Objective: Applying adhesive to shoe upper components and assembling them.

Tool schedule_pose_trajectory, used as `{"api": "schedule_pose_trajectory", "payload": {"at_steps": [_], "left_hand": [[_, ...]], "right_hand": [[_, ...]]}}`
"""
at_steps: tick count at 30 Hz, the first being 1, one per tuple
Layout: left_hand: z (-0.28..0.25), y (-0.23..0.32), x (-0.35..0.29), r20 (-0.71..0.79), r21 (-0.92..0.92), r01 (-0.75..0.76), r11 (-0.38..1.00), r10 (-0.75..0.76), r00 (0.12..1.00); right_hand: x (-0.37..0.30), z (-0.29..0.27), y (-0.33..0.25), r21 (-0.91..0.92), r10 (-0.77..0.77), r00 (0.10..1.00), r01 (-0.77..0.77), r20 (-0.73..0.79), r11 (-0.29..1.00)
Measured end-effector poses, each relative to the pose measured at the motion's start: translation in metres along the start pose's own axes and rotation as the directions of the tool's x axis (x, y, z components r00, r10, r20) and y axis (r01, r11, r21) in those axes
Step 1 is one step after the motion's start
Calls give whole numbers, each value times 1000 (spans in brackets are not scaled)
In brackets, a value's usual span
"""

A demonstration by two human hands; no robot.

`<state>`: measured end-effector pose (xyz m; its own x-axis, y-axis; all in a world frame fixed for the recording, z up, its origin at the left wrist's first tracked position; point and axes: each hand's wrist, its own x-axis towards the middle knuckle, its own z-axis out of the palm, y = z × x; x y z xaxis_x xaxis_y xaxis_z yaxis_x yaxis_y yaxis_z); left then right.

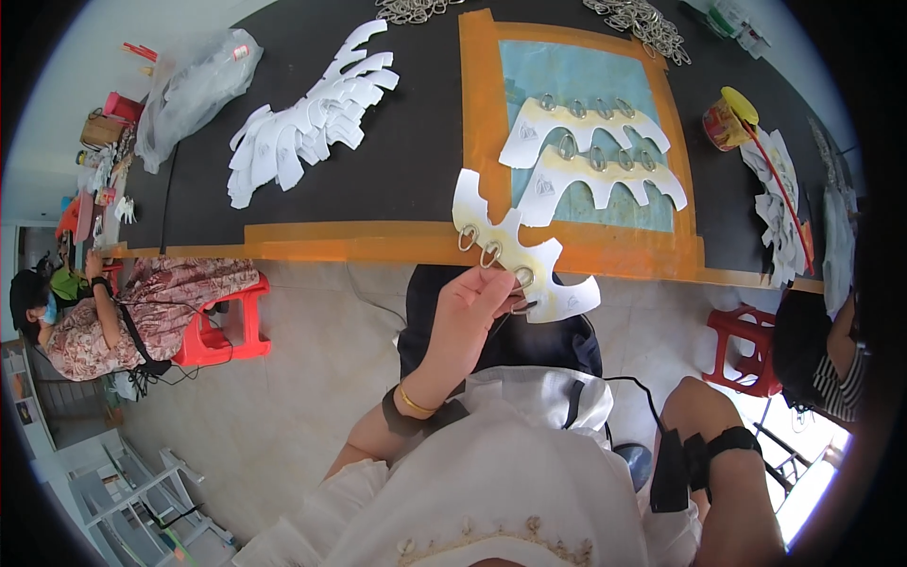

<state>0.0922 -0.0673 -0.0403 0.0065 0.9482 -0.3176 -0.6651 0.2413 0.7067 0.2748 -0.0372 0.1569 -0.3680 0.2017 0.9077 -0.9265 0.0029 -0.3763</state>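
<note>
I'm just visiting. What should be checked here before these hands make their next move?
1. White scalloped card gripped: ok, pinched in the left hand.
2. Metal rings all seated on it: cannot tell, fingers hide part.
3. Right hand free: cannot tell, its fingers are hidden.
4. Two ringed cards on the blue sheet: ok, both there.
5. Stacked white cards in one neat pile: not ok, they're fanned out.

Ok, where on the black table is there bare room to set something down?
Mainly the black tabletop between the white cutout pile and the orange-taped blue mat; a narrower strip lies between the mat and the yellow-rimmed tub. It is crowded on the mat, with ringed cutouts, and at the far edge, with metal ring heaps.
</note>
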Motion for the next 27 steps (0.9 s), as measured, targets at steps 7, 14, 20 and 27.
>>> {"api": "schedule_pose_trajectory", "payload": {"at_steps": [7,14,20,27], "left_hand": [[6,5,4,-52,59,-32,998,35,998],[6,-3,4,-27,31,-83,996,84,996],[14,-3,5,-59,34,-147,989,149,987],[4,-7,2,-53,243,-220,945,239,969]], "right_hand": [[-86,-11,37,-507,888,438,-802,-138,316],[-110,-26,89,-578,160,557,-803,-815,-147],[-123,-36,102,-616,113,608,-753,-786,-229],[-120,-41,108,-514,169,488,-836,-856,-190]]}}
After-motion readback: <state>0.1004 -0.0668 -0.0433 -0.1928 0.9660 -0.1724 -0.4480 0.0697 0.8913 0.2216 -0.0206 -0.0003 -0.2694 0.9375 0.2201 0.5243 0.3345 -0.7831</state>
